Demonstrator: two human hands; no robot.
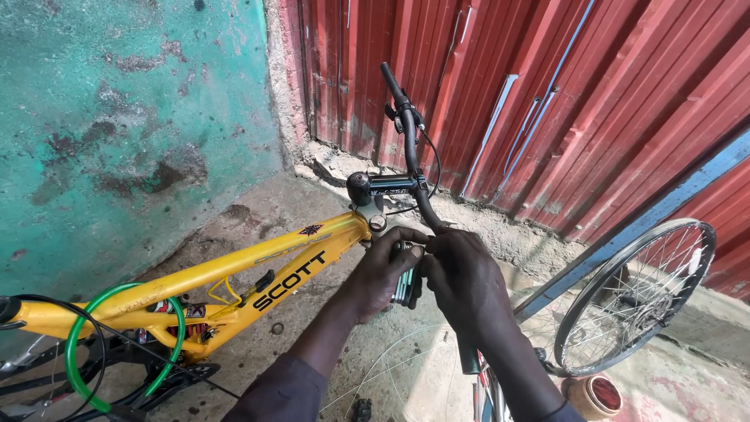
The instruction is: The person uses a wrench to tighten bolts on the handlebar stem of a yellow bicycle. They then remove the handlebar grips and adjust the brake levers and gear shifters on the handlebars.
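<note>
A yellow bicycle frame stands in front of me, its black handlebar turned upright on a black stem. My left hand is closed around a dark part mounted on the near end of the bar, just right of the head tube. My right hand grips the bar beside it, knuckles touching the left hand. A thin cable runs from the upper lever down towards the stem.
A green cable loop hangs near the frame's rear at the left. A spoked wheel leans at the right against a red corrugated wall. A teal wall is behind. A small round tin sits on the concrete.
</note>
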